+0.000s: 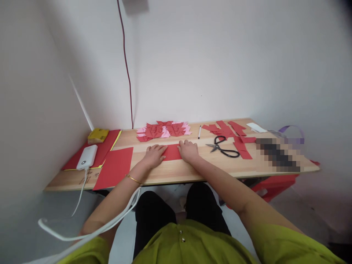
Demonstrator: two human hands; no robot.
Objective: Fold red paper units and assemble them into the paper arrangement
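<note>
1. Black-handled scissors [217, 146] lie on the wooden tabletop [167, 175].
2. Left of the scissors lies a red paper rectangle [172, 153].
3. The left hand [154, 156] touches its end farther from the scissors, the right hand [189, 150] its nearer end; whether either grip is clamped or merely pressing cannot be told.
4. Beyond the scissors lie red paper strips [224, 129].

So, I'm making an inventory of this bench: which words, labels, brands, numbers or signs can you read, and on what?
Nothing reads clearly.
Black handwritten marks on the pale wooden tabletop: too small and blurred.
Faint print on the yellow block-shaped packet: too blurred.
Small dark round mark on the white rectangular device: too small to tell.
Red paper sheet at the centre: no text visible.
</note>
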